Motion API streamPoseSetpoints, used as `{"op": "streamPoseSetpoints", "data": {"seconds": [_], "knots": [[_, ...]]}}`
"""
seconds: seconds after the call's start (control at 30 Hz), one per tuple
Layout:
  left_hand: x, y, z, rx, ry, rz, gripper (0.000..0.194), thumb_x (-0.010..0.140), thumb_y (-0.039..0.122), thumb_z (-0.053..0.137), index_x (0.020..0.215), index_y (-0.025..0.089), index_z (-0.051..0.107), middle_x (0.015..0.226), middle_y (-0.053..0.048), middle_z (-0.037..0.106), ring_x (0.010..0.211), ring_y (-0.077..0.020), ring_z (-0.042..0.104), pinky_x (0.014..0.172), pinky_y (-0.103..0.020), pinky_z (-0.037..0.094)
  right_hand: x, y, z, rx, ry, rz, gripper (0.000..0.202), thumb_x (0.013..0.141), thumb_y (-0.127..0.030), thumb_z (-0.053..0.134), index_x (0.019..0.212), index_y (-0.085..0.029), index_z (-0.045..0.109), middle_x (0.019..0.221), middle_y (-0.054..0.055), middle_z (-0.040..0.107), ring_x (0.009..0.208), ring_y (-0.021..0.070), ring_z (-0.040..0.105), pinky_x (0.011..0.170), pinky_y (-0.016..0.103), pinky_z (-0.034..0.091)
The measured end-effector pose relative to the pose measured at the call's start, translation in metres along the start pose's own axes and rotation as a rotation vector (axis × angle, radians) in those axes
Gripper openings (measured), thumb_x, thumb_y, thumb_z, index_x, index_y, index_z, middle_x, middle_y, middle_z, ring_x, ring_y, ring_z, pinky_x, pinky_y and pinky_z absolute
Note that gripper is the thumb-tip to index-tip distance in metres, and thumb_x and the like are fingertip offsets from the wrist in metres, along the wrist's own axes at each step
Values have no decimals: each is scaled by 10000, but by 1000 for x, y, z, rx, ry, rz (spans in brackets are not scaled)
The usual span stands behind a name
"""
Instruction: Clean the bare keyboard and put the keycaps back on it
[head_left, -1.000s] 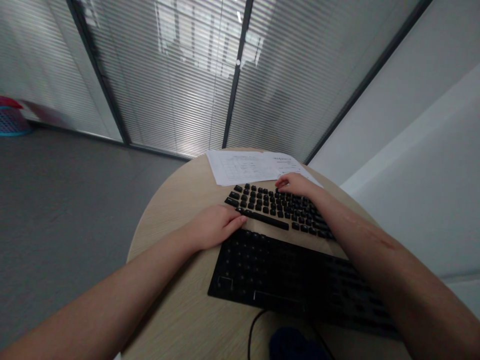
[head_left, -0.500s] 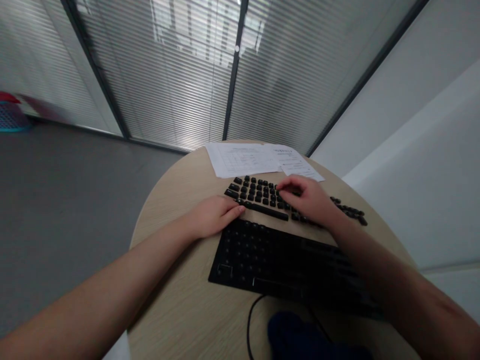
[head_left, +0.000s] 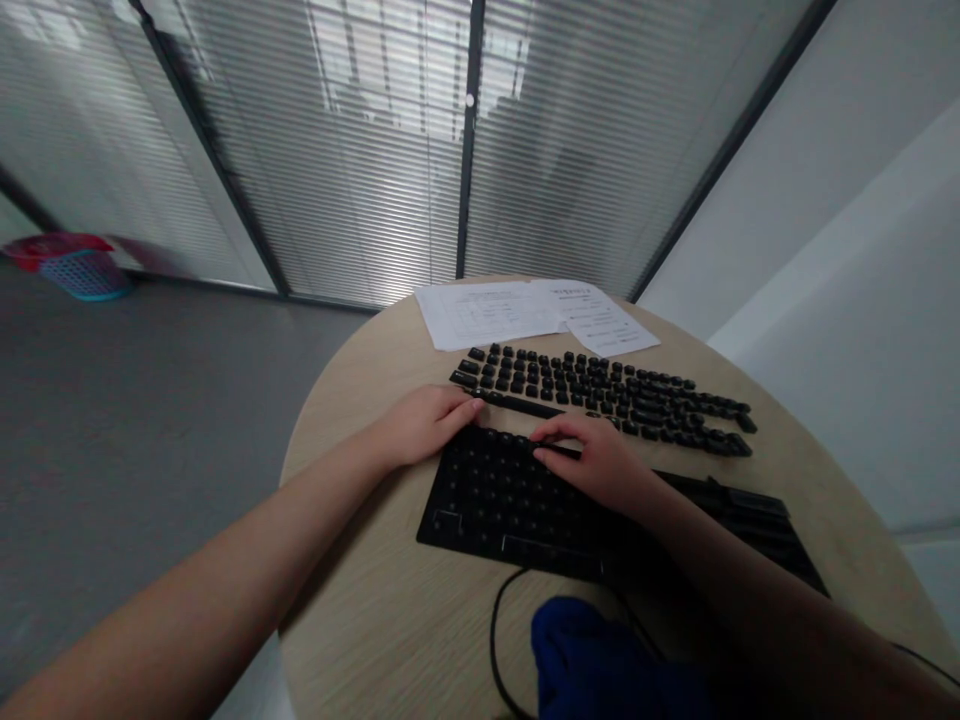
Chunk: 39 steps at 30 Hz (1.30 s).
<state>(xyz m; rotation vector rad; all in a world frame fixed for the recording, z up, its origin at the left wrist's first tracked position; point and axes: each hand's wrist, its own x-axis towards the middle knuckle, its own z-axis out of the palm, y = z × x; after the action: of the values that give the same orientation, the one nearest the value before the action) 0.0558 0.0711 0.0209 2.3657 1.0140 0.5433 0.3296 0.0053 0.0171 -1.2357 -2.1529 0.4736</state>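
Our right hand point(head_left: 598, 458) moved from loose keys point(head_left: 519, 389) to keyboard point(head_left: 487, 505), fingers curled; left hand point(head_left: 424, 426) rests alongside (we can't tell either grip).

Bare left hand point(head_left: 426, 425), bare right hand point(head_left: 596, 458), wrists bare, left forearm point(head_left: 247, 565) and right forearm point(head_left: 750, 597) uncovered, smooth outlines tapering to the wrists, blue cloth point(head_left: 581, 645) toward the worktop's point(head_left: 375, 640) near edge, rumpled, worn or loose unclear
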Motion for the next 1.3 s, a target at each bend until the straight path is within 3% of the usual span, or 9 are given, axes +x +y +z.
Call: {"op": "streamPoseSetpoints", "data": {"seconds": [0.27,1.3], "knots": [[-1,1,-3,-14,-11,-3,498,1042,458,336,857,204,722,834,-69,742,819,-216,670,810,-360,498,-6,-1,6,-49,76,-153,169,911,-188,648,983,-228,794,995,64,816,928,214,766,866,381,615],[-3,4,-6,-31,-39,-38,530,1044,471,312,894,181,730,871,-81,742,833,-216,667,828,-366,492,-4,4,6,10,59,-94,174,873,-166,676,957,-225,816,966,58,812,869,199,750,804,358,594]]}}
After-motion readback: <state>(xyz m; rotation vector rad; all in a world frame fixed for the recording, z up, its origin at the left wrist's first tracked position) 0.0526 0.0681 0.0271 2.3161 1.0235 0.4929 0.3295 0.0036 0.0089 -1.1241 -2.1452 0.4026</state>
